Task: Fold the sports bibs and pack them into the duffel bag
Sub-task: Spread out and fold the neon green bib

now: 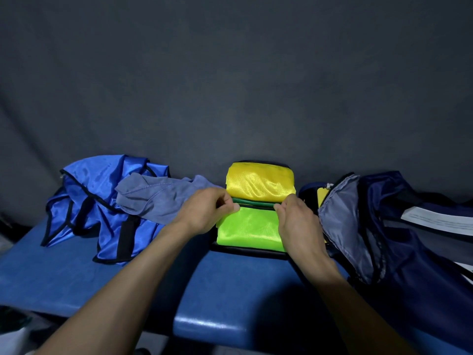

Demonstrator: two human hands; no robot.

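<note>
On blue bench [58, 278]: L hand [204, 210] & R hand [297, 221] both pinch far edge of green bib [248, 230], yellow bib [259, 183] just behind.

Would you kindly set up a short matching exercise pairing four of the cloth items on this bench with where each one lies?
Things:
1. green bib
2. yellow bib
3. blue bib
4. duffel bag

Places:
A. crumpled at the left end of the bench
B. folded, behind the other folded bib, against the backdrop
C. open at the right end of the bench
D. folded, between both hands, nearest the person

Pairs: 1-D, 2-B, 3-A, 4-C
</note>
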